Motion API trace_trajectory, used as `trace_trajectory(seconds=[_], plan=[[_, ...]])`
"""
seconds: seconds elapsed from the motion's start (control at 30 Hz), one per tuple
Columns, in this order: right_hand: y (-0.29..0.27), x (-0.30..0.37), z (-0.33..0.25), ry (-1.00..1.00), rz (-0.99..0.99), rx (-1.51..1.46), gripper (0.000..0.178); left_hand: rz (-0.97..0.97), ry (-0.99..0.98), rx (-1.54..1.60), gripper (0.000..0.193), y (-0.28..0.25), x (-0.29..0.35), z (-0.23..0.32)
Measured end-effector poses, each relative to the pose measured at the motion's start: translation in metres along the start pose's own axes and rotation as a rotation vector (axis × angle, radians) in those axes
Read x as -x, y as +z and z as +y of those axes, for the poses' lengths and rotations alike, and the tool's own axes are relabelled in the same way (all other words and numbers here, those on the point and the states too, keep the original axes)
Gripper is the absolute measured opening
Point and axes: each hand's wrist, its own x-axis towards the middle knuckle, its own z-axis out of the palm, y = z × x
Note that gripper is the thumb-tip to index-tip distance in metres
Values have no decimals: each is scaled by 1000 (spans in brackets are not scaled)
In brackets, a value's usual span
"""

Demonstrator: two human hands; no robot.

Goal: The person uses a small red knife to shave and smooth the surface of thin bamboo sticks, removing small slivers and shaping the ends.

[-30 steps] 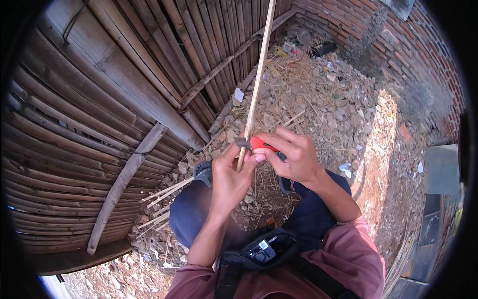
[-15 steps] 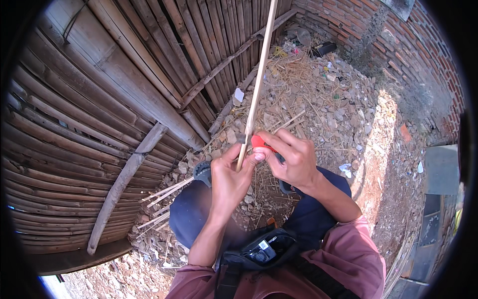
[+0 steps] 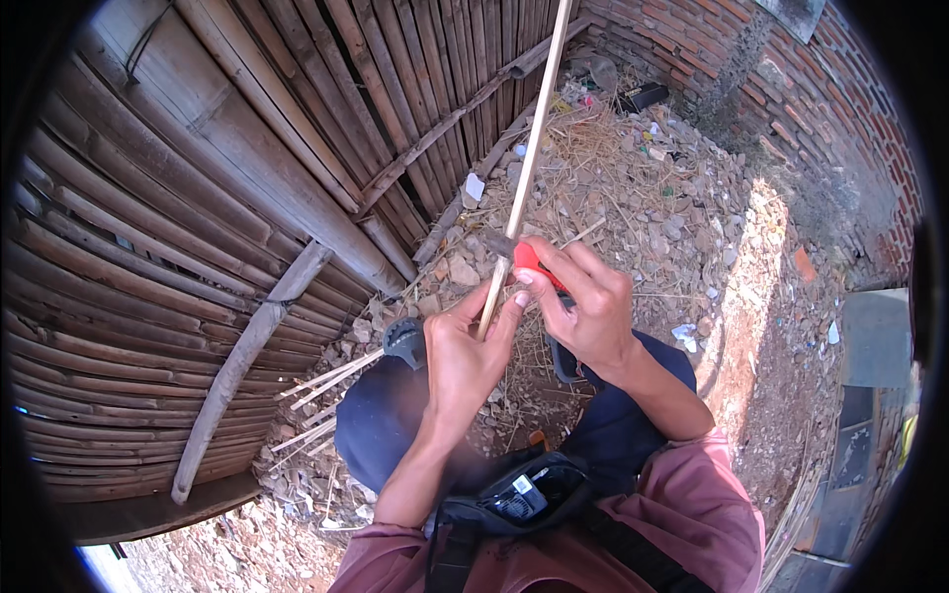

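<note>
One bamboo strip (image 3: 534, 148) crossed by a red-handled knife (image 3: 529, 259)

Clamping the left hand (image 3: 461, 364) low on the bamboo strip. Pinching the red-handled knife in the right hand (image 3: 591, 314), with the grip firm on the handle. Holding the blade (image 3: 501, 243) across the strip just beyond the left fingers. Slanting the strip up over rubble (image 3: 652, 222), past a slatted bamboo wall (image 3: 222, 138).

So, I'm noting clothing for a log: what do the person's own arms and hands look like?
The left hand and right hand are bare, with no gloves or jewellery visible. The forearms are uncovered too; loose, dusty-pink sleeves end near the elbows.
</note>
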Motion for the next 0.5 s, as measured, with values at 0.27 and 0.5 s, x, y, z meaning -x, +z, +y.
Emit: trace_trajectory(seconds=[0.27,0.5], plan=[[-12,-22,11,-10,104,-164,32,-215,-102,51,46,-10,-7,2],[-16,-19,26,40,-36,-287,26,-371,-248,289,48,-34,-10,19]])
